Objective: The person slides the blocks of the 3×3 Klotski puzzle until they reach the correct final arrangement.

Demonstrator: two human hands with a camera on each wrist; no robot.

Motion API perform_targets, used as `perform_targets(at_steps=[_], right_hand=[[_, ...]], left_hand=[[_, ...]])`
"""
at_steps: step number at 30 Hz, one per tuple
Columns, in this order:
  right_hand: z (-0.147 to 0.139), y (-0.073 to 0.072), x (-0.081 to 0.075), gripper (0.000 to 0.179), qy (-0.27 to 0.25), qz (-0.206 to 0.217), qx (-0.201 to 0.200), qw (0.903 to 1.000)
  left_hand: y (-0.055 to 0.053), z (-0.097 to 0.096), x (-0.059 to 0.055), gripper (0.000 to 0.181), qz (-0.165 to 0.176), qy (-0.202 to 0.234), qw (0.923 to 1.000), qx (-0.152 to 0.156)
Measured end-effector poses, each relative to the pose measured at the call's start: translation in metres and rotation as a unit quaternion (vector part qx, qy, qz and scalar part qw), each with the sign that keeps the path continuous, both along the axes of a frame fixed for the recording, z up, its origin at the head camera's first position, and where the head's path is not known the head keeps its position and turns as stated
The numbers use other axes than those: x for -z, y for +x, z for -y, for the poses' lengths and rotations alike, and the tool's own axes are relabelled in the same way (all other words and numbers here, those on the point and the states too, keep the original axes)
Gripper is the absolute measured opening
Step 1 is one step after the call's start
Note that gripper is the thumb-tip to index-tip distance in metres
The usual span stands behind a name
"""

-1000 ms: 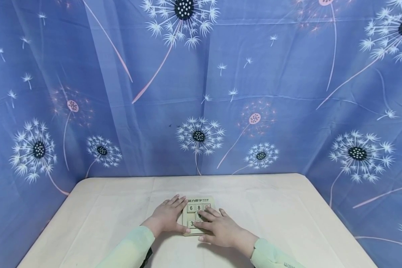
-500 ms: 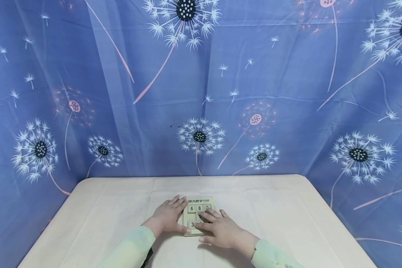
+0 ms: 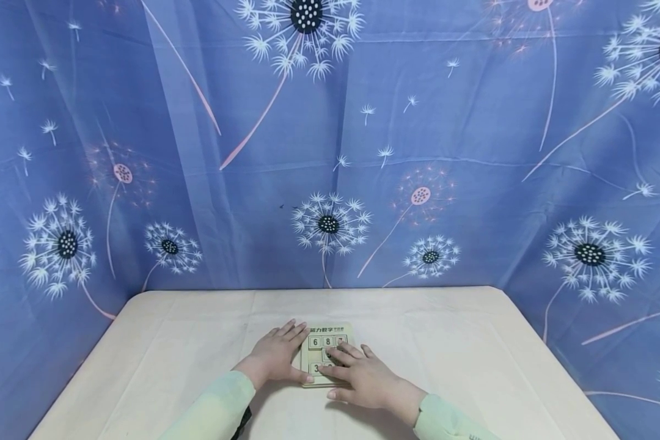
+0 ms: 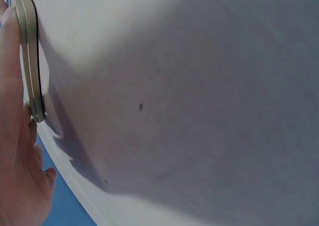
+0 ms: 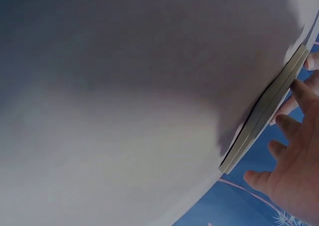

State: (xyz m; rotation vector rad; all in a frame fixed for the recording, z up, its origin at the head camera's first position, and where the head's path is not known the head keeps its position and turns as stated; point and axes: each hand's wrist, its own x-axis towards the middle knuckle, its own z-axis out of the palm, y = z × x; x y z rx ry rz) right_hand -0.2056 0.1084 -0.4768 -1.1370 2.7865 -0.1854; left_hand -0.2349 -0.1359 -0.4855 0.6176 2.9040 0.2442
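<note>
A pale number-slide puzzle board (image 3: 313, 355) lies flat on the table, with a printed heading along its far end. Its square tiles include a 6 tile (image 3: 315, 342), an 8 tile (image 3: 327, 341) and a 3 tile (image 3: 316, 368); a gap shows between the 6 and the 3. My left hand (image 3: 274, 355) rests along the board's left side, thumb at the near corner. Fingers of my right hand (image 3: 371, 377) reach spread over the right-hand tiles, hiding several of them. Side-on, the board's layered edge (image 4: 31, 51) shows in the left wrist view.
The table (image 3: 198, 330) has a cream cover and rounded far corners. Behind and on both sides hangs a blue dandelion-print cloth (image 3: 264, 244). Pale green sleeves (image 3: 214, 406) cover both forearms.
</note>
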Motion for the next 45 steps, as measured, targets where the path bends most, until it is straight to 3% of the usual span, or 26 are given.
perform_targets(at_steps=[18,29,45], right_hand=[[0.0,-0.003,-0.001,0.053,-0.014,-0.021,-0.01,0.9996],[0.005,-0.02,-0.004,0.054,-0.036,-0.01,0.012,0.9992],[0.009,-0.037,-0.002,0.053,-0.021,-0.001,0.027,0.9994]], left_hand=[[0.0,0.001,0.002,0.109,0.003,-0.01,0.9999,0.001],[-0.001,0.001,0.003,0.109,0.009,-0.002,1.0,-0.001],[-0.001,0.0,0.002,0.107,0.002,0.001,1.0,0.004]])
